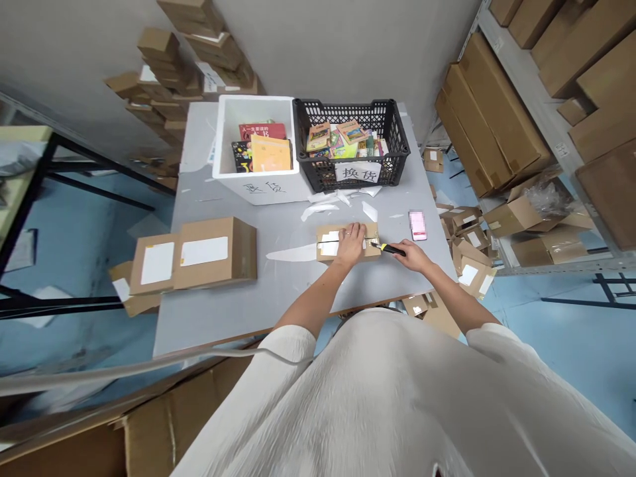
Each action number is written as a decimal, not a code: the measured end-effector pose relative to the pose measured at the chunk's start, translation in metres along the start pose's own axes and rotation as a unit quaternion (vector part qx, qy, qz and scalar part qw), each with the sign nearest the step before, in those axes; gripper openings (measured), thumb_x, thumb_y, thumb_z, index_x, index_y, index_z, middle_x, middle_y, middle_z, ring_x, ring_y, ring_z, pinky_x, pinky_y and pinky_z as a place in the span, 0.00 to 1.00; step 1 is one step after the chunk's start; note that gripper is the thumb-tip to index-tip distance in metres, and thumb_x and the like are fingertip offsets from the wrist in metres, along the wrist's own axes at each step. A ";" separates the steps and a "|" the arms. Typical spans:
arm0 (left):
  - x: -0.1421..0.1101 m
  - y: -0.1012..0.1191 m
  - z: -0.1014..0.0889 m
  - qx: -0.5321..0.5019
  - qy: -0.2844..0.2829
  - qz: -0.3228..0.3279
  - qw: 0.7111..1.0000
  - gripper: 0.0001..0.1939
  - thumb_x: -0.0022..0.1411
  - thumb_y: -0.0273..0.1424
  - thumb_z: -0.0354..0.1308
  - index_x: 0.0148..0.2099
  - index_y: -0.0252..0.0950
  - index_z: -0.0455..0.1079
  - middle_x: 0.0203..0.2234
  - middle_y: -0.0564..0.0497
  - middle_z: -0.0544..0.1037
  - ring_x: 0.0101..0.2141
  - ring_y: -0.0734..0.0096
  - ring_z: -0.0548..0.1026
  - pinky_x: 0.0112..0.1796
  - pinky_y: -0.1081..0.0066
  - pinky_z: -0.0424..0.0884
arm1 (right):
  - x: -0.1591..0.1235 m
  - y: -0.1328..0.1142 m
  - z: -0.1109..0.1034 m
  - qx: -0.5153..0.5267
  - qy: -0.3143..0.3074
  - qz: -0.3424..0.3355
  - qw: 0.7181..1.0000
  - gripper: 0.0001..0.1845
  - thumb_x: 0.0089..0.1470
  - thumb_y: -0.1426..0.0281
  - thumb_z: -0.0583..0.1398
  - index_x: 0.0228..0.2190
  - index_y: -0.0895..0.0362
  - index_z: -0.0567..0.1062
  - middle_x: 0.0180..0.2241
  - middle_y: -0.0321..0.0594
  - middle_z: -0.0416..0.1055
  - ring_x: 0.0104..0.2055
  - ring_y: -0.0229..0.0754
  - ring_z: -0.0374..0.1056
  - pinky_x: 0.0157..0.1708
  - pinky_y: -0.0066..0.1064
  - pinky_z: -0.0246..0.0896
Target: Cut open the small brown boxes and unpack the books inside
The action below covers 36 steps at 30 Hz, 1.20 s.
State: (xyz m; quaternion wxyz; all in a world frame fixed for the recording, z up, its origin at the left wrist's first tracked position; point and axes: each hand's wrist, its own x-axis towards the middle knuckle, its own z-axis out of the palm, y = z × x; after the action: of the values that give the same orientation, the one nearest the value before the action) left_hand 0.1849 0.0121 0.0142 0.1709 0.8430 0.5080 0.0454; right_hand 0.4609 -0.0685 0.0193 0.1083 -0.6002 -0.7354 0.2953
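A small cardboard box [324, 233] with a white label lies on the grey table [288, 291] in front of me. My left hand [352, 242] rests flat on top of it, fingers stretched out over the label. In my right hand [411, 254] is a yellow and black utility knife [392, 249], gripped by its handle. The blade end meets the right end of the box, near the taped seam. How deep the blade sits cannot be made out.
Behind the box stand a white foam bin [253, 182] and a black plastic crate [400, 156], both holding books. Paper scraps [318, 209] and a phone [418, 225] lie nearby. Two larger cartons [203, 255] sit at the left. Shelves of boxes [551, 126] flank the right.
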 end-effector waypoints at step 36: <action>-0.070 -0.074 -0.002 -0.071 0.050 -0.068 0.994 0.43 0.69 0.49 0.68 0.79 0.39 0.65 0.82 0.30 0.56 0.81 0.34 0.52 0.77 0.36 0.46 | 0.025 -0.027 0.036 0.239 0.115 0.076 0.961 0.31 0.62 0.45 0.67 0.57 0.52 0.81 0.57 0.49 0.83 0.59 0.60 0.78 0.64 0.55 0.73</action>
State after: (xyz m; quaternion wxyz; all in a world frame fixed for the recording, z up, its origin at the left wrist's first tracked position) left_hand 0.0882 -0.0166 -0.0021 0.2072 0.7888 0.5678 0.1116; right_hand 0.4141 -0.0587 0.0007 0.3095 -0.6406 -0.5782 0.3993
